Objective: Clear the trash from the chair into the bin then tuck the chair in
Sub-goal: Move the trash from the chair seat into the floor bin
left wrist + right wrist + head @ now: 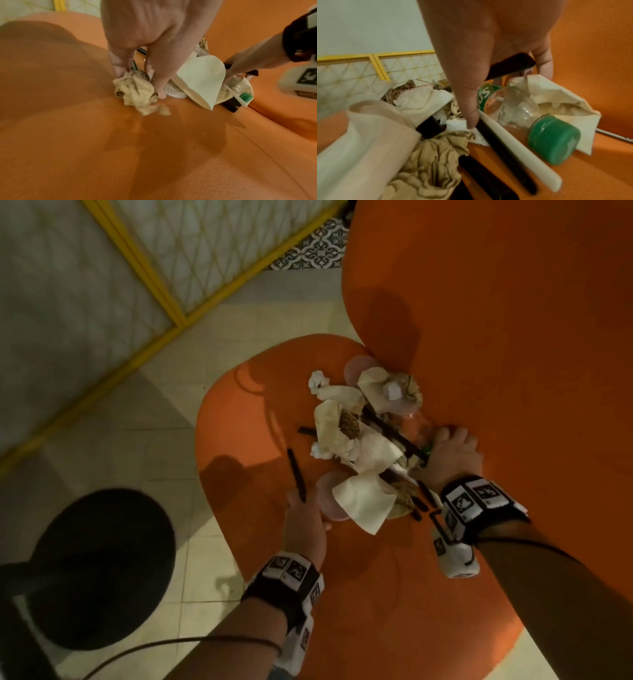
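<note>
An orange chair carries a trash pile of crumpled napkins, white paper, black straws and plastic lids. My left hand is at the pile's near edge; in the left wrist view this hand pinches a crumpled brown napkin beside a clear lid. My right hand sits on the pile's right side by the backrest. In the right wrist view this hand curls its fingers over a black straw above a clear bottle with a green cap, thumb tip on white tissue.
A black round bin stands on the tiled floor left of the chair. A yellow-framed mesh panel runs along the far left. The tall backrest rises right of the pile. A loose black straw lies by my left hand.
</note>
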Demonstrator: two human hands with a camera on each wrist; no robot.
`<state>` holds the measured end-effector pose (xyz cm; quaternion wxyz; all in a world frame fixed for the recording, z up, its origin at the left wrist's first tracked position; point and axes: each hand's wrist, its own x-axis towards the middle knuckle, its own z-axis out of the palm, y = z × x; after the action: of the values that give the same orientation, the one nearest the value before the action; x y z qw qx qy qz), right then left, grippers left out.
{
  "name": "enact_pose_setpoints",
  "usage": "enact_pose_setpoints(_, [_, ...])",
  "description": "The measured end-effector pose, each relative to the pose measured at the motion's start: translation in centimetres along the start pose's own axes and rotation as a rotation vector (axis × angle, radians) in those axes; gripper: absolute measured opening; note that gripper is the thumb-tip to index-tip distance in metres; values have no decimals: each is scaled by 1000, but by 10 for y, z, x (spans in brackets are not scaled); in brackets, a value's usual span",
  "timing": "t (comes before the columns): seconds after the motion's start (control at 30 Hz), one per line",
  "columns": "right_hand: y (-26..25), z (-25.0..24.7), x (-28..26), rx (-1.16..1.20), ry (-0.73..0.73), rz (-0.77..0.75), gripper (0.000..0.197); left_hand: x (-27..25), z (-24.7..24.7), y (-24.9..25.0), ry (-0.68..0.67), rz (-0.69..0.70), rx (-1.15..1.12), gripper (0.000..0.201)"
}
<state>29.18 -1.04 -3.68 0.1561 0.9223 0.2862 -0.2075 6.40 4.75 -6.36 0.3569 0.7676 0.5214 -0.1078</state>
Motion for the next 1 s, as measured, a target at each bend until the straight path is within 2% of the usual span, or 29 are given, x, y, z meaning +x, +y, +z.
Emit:
enact_pose_setpoints(0.1, [-4,4,4,76,-48,31,96,11,-6,1,-6,31,-37,47])
enact_pose_setpoints(0.3, [1,14,12,284,-191,146,103,26,-13,13,20,-33,-290,33])
enact_pose_setpoints(0.4, [2,21,9,299,-179,130,105,31,-13,17,54,-32,-432,22])
enact_pose_setpoints(0.53, [7,25,2,352,-146,132,101,37,-9,25,104,-135,-606,20])
enact_pose_setpoints(0.67, [16,30,-10,479,-160,196,87,39,-3,31,72,-147,-595,31])
enact_pose_setpoints(0.8, [29,38,-34,572,-104,232,70,44,3,32,64,-178,-445,37])
enact_pose_setpoints(0.9, [38,46,-53,677,-47,249,70,42,8,33,37,-199,-333,49])
enact_pose_setpoints(1.0, [46,50,-66,790,-4,243,67,36,10,38,35,-152,-223,48])
